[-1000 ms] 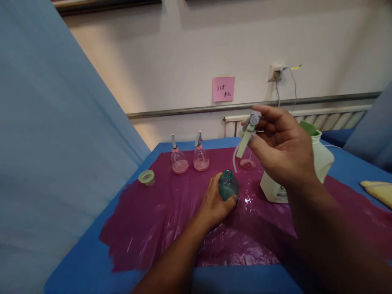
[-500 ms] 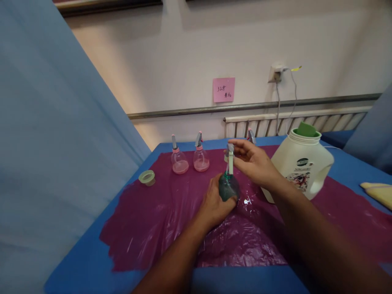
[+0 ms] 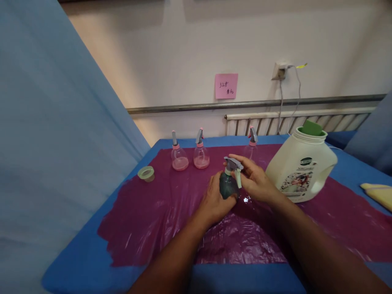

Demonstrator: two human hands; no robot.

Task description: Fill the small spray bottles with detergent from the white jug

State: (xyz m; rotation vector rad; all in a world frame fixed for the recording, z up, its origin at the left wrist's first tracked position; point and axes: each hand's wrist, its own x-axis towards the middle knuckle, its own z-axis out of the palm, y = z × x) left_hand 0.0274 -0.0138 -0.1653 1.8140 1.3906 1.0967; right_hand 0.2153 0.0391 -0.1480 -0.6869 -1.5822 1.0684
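My left hand [image 3: 216, 200] is wrapped round the body of a small dark green spray bottle [image 3: 227, 186] that stands on the purple plastic sheet. On the bottle's neck sits a grey spray head [image 3: 234, 164] with a pale trigger pointing to the right and towards me. My right hand [image 3: 254, 179] grips this spray head with thumb and fingers. Behind my right hand stands a clear spray bottle [image 3: 252, 150] with a pink collar, partly hidden by the hand. Further left are two spray bottles, one [image 3: 179, 161] beside the other [image 3: 201, 157], each with some pink liquid.
A large cream jug [image 3: 301, 167] with a green piece in its mouth stands right of my right hand. A pale green cap [image 3: 146, 173] lies at the left on the purple sheet [image 3: 143, 220]. A yellow cloth [image 3: 378, 194] is at the right edge. A blue curtain [image 3: 61, 143] hangs at left.
My right hand has brought the spray head down onto the bottle's neck, and the head has turned. My left hand keeps its hold on the bottle. The view has shifted slightly.
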